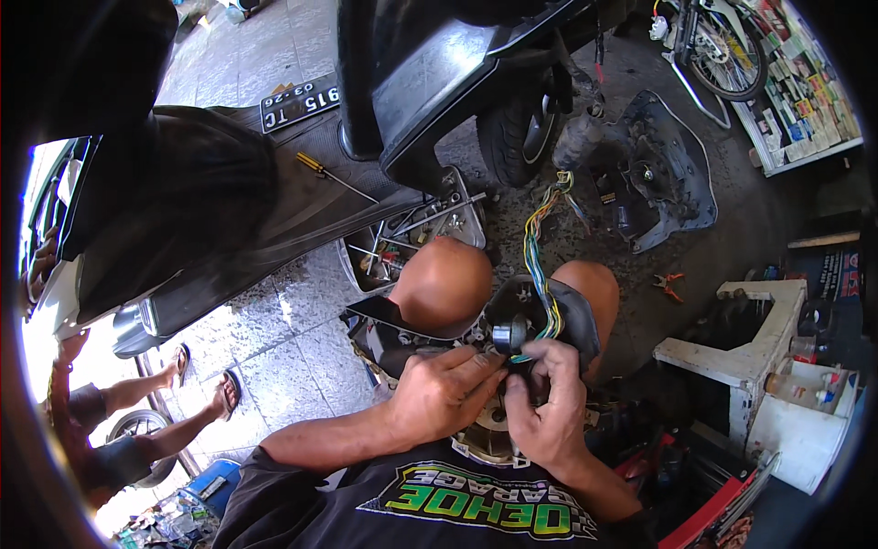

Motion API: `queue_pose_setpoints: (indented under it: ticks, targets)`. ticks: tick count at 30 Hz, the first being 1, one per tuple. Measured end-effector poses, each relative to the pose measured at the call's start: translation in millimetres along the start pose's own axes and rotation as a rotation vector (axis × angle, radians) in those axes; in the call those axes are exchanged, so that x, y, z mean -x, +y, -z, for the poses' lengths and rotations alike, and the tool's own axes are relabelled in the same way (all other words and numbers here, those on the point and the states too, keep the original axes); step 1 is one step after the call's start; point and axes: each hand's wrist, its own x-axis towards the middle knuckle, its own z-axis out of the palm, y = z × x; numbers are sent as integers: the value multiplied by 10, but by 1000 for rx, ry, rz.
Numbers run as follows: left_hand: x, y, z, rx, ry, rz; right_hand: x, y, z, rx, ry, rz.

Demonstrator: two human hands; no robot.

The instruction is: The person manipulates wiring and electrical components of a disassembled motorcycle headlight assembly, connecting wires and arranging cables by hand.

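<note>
A dark motorcycle housing point(578, 325) with a silver cylinder point(503, 337) rests on my lap between my knees. A multicoloured wire bundle point(533, 247) runs down from a connector on the scooter into this housing. My left hand point(448, 389) has its fingers pressed together just below the cylinder, at the wire ends; what they grip is hidden. My right hand point(549, 398) is closed on the lower part of the wire bundle, thumb and index bent around it, beside my left fingertips. Below both hands, a metal round part point(485, 439) is partly covered.
A scooter point(430, 82) with a yellow screwdriver point(315, 166) on its floorboard stands ahead, beside a tool tray point(352, 256). Right are a removed panel point(677, 183), pliers point(668, 285), a white stand point(768, 302) and red toolbox point(704, 512). A person's sandalled feet point(224, 393) are at left.
</note>
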Motion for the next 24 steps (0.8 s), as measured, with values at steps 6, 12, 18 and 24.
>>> queue_pose_setpoints:
  ticks: [6,12,18,24]
  targets:
    - [45,-40,-24,-137,-19,-86,-140,-121,137,-127,-175,-182]
    - [-54,105,19,-42,4,130,-44,-1,245,-105,-195,98]
    - [-80,35,39,130,-59,155,25,-90,183,193,-101,67]
    - [-110,62,94,163,-69,120,34,-164,136,452,13,242]
